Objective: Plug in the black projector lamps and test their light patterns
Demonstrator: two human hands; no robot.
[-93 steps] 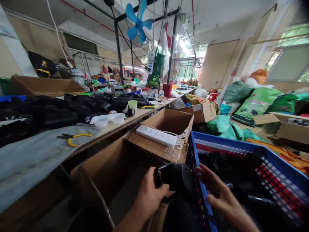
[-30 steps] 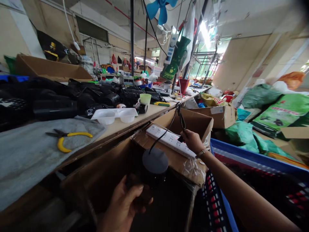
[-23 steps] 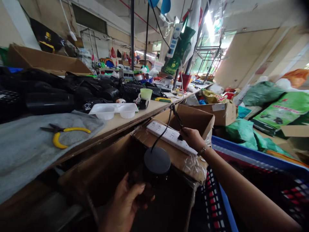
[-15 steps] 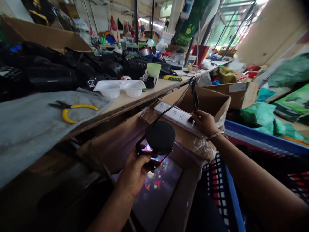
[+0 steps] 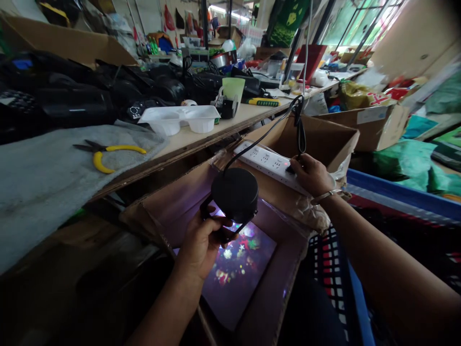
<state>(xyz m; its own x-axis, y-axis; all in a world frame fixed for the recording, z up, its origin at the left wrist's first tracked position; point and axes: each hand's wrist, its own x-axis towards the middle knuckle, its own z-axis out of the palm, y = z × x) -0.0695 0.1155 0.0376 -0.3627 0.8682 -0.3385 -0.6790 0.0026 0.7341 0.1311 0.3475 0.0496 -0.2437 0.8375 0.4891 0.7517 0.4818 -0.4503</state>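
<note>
I watch through one camera on the wearer's head, facing forward and down. The left hand (image 5: 200, 238), right hand (image 5: 312, 174) and an open box (image 5: 268, 298) appear close, from centre to lower centre; the surface (image 5: 176, 145) recedes toward the upper right.

Two bare hands and forearms enter from the bottom of the frame, the left hand (image 5: 200, 245) near the centre and the right hand (image 5: 312, 175) to its right. A thin, pale bracelet (image 5: 326, 196) circles the right wrist. Dark, plain cloth covers a leg (image 5: 311, 305) at the lower edge, right of centre.
</note>
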